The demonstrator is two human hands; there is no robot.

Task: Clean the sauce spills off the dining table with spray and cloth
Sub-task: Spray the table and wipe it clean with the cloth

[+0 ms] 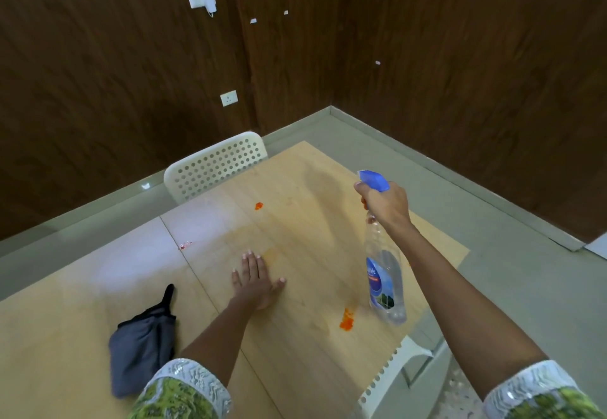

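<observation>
right hand (387, 205): gripping spray bottle (384, 271) at the neck, held above table's right side
left hand (254, 282): flat on table (312, 369), fingers spread, holding nothing
cloth (141, 349): grey, crumpled, near left on table
spills: orange blob far (259, 206); bigger one (346, 320) near, just left of bottle
chair (213, 165): white, far side

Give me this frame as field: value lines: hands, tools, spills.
left hand: flat on table, fingers straight
right hand: grips spray bottle by its neck, lifted over table
cloth: grey, crumpled on table, untouched, left of left hand
spills: orange spot far, orange smear near the bottle's base
chair: white, far side
</observation>
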